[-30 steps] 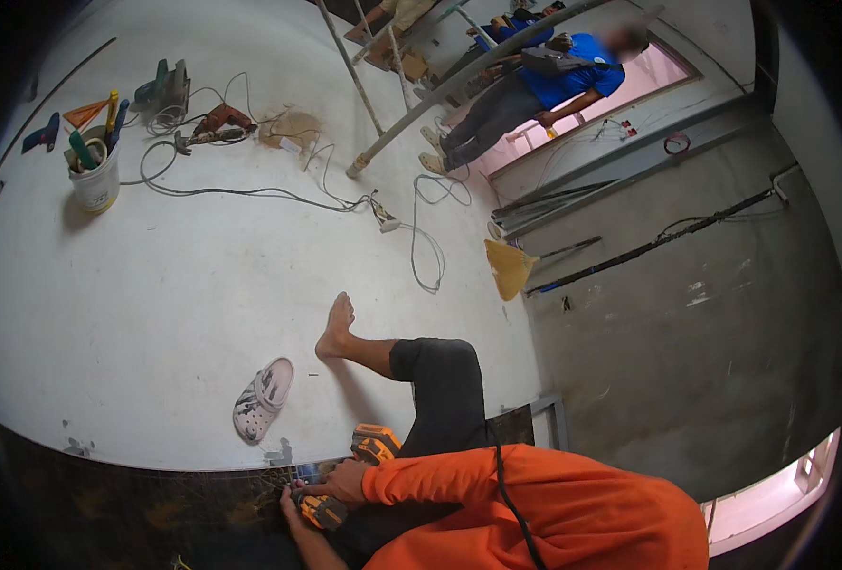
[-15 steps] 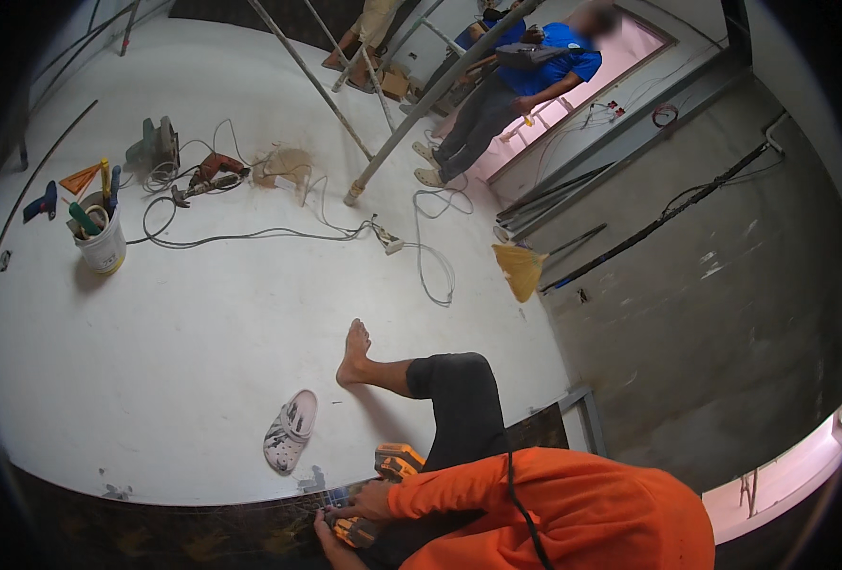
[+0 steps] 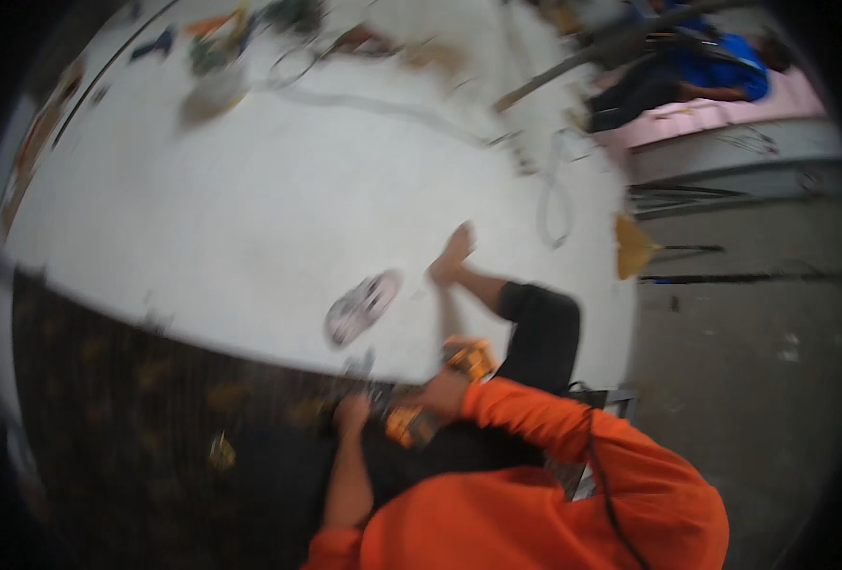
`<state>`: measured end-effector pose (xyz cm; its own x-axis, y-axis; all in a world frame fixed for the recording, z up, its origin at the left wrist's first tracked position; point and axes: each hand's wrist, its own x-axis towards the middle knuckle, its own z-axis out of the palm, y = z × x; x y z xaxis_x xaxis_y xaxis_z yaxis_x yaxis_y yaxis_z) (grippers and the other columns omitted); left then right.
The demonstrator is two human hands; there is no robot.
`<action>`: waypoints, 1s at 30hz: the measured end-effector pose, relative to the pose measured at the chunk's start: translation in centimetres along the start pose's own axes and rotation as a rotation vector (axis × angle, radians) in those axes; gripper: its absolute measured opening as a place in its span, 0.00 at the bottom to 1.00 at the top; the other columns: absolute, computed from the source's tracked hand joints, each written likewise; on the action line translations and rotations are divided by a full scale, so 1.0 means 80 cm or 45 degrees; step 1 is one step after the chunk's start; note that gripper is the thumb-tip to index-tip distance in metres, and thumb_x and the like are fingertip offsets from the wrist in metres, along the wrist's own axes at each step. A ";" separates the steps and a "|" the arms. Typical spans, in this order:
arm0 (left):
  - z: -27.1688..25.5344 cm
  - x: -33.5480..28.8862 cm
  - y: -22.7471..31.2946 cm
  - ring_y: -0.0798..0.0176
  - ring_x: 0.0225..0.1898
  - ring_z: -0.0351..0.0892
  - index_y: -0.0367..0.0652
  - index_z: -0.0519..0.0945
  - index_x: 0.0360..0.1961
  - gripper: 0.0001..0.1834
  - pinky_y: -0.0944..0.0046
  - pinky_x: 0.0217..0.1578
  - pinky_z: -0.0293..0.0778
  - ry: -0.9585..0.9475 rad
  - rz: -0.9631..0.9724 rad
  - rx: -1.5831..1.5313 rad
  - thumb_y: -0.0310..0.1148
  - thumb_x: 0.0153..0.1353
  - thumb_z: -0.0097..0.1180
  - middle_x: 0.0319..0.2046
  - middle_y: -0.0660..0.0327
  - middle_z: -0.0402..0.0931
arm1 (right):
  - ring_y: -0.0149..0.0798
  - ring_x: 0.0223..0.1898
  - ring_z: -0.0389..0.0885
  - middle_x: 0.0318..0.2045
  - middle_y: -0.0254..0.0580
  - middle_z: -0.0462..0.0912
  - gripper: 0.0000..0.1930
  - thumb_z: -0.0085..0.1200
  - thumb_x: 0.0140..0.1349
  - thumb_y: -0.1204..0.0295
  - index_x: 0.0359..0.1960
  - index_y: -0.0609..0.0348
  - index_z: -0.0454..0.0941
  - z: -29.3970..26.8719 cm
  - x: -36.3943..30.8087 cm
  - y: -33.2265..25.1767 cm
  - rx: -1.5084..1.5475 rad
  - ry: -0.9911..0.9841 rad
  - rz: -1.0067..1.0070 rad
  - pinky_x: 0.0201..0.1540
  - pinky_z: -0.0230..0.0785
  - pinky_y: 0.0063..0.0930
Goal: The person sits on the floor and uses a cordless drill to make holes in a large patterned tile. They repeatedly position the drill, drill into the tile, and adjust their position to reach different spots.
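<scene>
The picture is blurred by motion. My right hand (image 3: 444, 394), at the end of an orange sleeve, grips an orange and black power tool (image 3: 409, 426) at the seam between the white floor (image 3: 250, 218) and a dark patterned surface (image 3: 155, 408). My left hand (image 3: 350, 416), forearm bare, rests on the tool's dark front end, fingers curled around it. My bare foot (image 3: 454, 256) and black-trousered knee (image 3: 544, 332) stretch out just beyond the hands.
A light sandal (image 3: 362, 306) lies on the white floor beside my foot. Far off stand a bucket of tools (image 3: 212, 90), loose cables (image 3: 554, 199) and a yellow dustpan-like thing (image 3: 634, 247). Another person in blue (image 3: 715, 76) sits at the top right. A grey wall (image 3: 753, 361) is on the right.
The view has swung and gone blurry, so the floor and the far person have slid toward the upper right. Both hands stay on the power tool at the floor's edge.
</scene>
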<state>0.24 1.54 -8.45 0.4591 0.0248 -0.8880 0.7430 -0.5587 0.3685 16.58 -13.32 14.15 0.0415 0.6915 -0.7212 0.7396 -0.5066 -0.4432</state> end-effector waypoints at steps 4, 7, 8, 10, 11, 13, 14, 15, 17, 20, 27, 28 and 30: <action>-0.027 -0.002 0.030 0.43 0.41 0.83 0.44 0.86 0.39 0.21 0.47 0.41 0.78 0.141 0.215 0.502 0.49 0.63 0.50 0.40 0.45 0.83 | 0.52 0.43 0.84 0.44 0.46 0.84 0.47 0.67 0.42 0.64 0.69 0.32 0.61 0.001 -0.012 0.031 0.187 -0.007 0.072 0.45 0.75 0.45; -0.044 -0.011 0.046 0.50 0.36 0.85 0.46 0.83 0.41 0.13 0.49 0.37 0.79 0.324 0.620 0.645 0.39 0.62 0.51 0.35 0.53 0.84 | 0.53 0.48 0.82 0.49 0.46 0.81 0.50 0.67 0.41 0.69 0.71 0.29 0.57 0.010 -0.026 0.035 0.241 0.104 0.166 0.50 0.74 0.46; -0.050 -0.009 0.051 0.50 0.34 0.85 0.45 0.83 0.39 0.12 0.48 0.38 0.78 0.373 0.616 0.694 0.38 0.62 0.51 0.33 0.55 0.84 | 0.54 0.48 0.81 0.50 0.47 0.81 0.49 0.67 0.42 0.70 0.70 0.32 0.58 0.009 -0.027 0.039 0.233 0.214 0.167 0.51 0.73 0.47; -0.053 -0.010 0.057 0.54 0.37 0.86 0.47 0.86 0.37 0.13 0.52 0.37 0.80 0.335 0.549 1.082 0.39 0.60 0.53 0.34 0.59 0.85 | 0.53 0.47 0.82 0.50 0.46 0.80 0.45 0.65 0.45 0.72 0.69 0.37 0.61 0.010 -0.031 0.037 0.343 0.452 0.220 0.51 0.73 0.46; -0.053 -0.009 0.058 0.54 0.38 0.86 0.48 0.86 0.35 0.13 0.52 0.37 0.80 0.249 0.521 1.038 0.40 0.60 0.53 0.34 0.58 0.85 | 0.51 0.45 0.83 0.48 0.46 0.81 0.42 0.63 0.47 0.72 0.68 0.39 0.63 0.008 -0.029 0.035 0.425 0.673 0.232 0.50 0.73 0.44; -0.050 0.001 0.061 0.53 0.41 0.86 0.47 0.87 0.36 0.14 0.53 0.39 0.80 0.170 0.260 1.013 0.42 0.62 0.52 0.37 0.56 0.85 | 0.46 0.43 0.84 0.44 0.44 0.81 0.36 0.61 0.51 0.74 0.66 0.46 0.67 -0.009 -0.031 0.044 0.617 1.171 0.255 0.49 0.74 0.42; -0.048 0.007 0.061 0.53 0.43 0.86 0.47 0.87 0.39 0.16 0.54 0.41 0.80 0.110 0.170 0.936 0.42 0.63 0.51 0.41 0.54 0.84 | 0.43 0.42 0.84 0.44 0.43 0.81 0.33 0.60 0.52 0.75 0.64 0.49 0.68 -0.022 -0.028 0.047 0.731 1.442 0.270 0.50 0.74 0.41; -0.048 0.012 0.059 0.52 0.44 0.85 0.45 0.86 0.40 0.18 0.54 0.41 0.80 0.156 0.126 1.022 0.45 0.63 0.52 0.42 0.55 0.84 | 0.40 0.38 0.83 0.41 0.41 0.81 0.28 0.60 0.53 0.76 0.59 0.53 0.71 -0.037 -0.031 0.053 1.004 1.602 0.380 0.47 0.75 0.39; -0.054 0.020 0.051 0.51 0.45 0.85 0.43 0.85 0.43 0.22 0.52 0.43 0.80 0.118 0.154 1.009 0.49 0.63 0.52 0.43 0.54 0.84 | 0.34 0.28 0.80 0.34 0.36 0.81 0.16 0.59 0.54 0.78 0.47 0.59 0.76 -0.078 -0.043 0.056 1.786 1.823 0.717 0.38 0.78 0.33; -0.062 0.022 0.039 0.49 0.46 0.84 0.46 0.77 0.53 0.26 0.47 0.44 0.78 0.051 0.403 0.999 0.54 0.62 0.51 0.44 0.50 0.83 | 0.33 0.30 0.79 0.32 0.38 0.80 0.14 0.59 0.51 0.79 0.41 0.63 0.78 -0.126 -0.109 0.065 2.312 2.149 0.640 0.31 0.74 0.26; -0.075 -0.010 0.035 0.46 0.51 0.80 0.45 0.80 0.51 0.27 0.46 0.51 0.74 0.190 0.389 0.850 0.55 0.62 0.50 0.48 0.46 0.81 | 0.35 0.21 0.76 0.23 0.40 0.77 0.12 0.53 0.51 0.77 0.39 0.67 0.78 -0.124 -0.319 0.030 2.051 2.923 0.001 0.26 0.71 0.29; -0.075 -0.016 0.034 0.45 0.53 0.80 0.43 0.84 0.48 0.27 0.46 0.53 0.74 0.193 0.339 0.846 0.54 0.63 0.49 0.49 0.46 0.80 | 0.35 0.19 0.75 0.23 0.40 0.77 0.12 0.53 0.51 0.76 0.39 0.66 0.78 -0.116 -0.348 0.015 1.931 3.047 0.019 0.25 0.70 0.28; -0.078 -0.027 0.033 0.43 0.56 0.77 0.42 0.82 0.50 0.29 0.46 0.56 0.72 0.115 0.378 0.745 0.55 0.62 0.48 0.52 0.44 0.78 | 0.34 0.19 0.75 0.24 0.39 0.77 0.12 0.53 0.52 0.75 0.39 0.65 0.78 -0.103 -0.403 -0.016 1.700 3.245 -0.010 0.24 0.71 0.29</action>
<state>4.27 5.20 -3.79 0.6616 -0.1446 -0.7358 0.2029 -0.9101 0.3613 19.85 -30.69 42.34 0.7316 -0.6631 0.1580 0.3820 0.2069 -0.9007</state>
